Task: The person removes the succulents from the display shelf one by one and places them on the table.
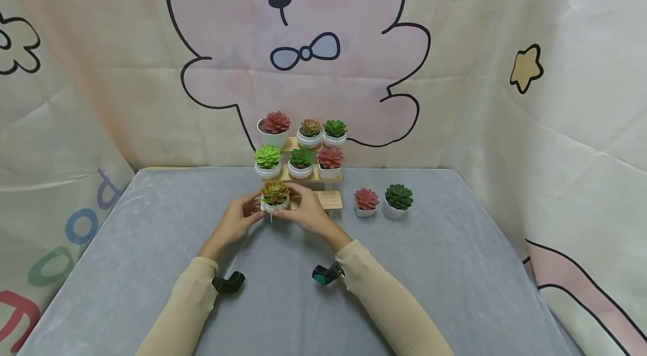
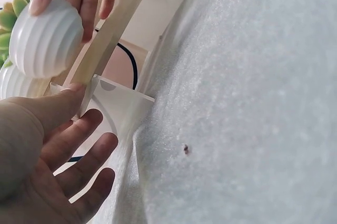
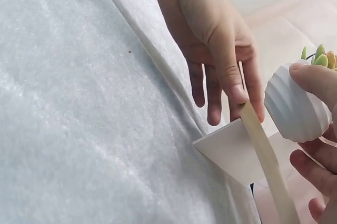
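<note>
A white ribbed pot with a green-and-orange succulent is in my right hand, its thumb and fingers pinching the pot's sides. The pot is at the left end of the lowest wooden step of a tiered plant stand, slightly tilted in the right wrist view. My left hand pinches the end of that step, with the thumb on its front edge and fingers behind. A white side panel supports the step. Whether the pot's base touches the wood I cannot tell.
Potted succulents fill the upper steps, among them a red one, a bright green one and a dark green one. Right of the stand, a red succulent and a green one stand on the grey cloth. A printed curtain hangs behind.
</note>
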The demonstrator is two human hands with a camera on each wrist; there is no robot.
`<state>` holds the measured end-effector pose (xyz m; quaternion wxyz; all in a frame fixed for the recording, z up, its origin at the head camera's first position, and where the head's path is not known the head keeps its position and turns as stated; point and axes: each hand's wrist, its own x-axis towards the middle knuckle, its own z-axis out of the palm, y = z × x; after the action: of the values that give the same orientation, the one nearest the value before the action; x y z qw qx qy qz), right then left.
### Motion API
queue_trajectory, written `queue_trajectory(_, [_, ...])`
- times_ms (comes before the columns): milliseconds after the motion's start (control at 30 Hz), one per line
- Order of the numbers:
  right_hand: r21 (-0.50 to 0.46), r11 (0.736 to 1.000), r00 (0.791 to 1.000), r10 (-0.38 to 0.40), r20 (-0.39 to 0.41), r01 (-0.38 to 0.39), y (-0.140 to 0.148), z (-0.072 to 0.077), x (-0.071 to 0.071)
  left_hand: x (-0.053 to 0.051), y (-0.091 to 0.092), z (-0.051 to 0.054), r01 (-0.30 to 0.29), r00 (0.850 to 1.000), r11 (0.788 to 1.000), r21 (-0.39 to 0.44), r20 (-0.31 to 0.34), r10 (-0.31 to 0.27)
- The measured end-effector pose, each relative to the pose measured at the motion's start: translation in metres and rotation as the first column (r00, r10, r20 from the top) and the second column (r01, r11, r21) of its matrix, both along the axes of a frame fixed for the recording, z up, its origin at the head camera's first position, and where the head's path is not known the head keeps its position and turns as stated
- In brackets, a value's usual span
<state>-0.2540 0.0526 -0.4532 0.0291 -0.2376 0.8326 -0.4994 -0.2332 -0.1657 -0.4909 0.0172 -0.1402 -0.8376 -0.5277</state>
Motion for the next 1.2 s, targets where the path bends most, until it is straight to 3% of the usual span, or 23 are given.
queue_trajectory(600, [0.023,1.000,0.999,-0.018,-0.040,0.019,0.033,0.012,0.024,0.003,0.001,-0.004,-0.006,1.000,1.000,-0.014,-0.011,0.006])
queue_trajectory(867, [-0.009,1.000,0.997,-0.026,-0.073,0.025,0.056,0.018,0.027,0.003,0.002,-0.001,-0.014,1.000,1.000,-0.026,0.002,0.014])
queue_trajectory(1200, [-0.008,0.996,0.993,-0.087,-0.078,0.087,0.078,0.026,0.031,0.004,0.002,0.001,-0.029,1.000,0.999,-0.036,0.010,0.029])
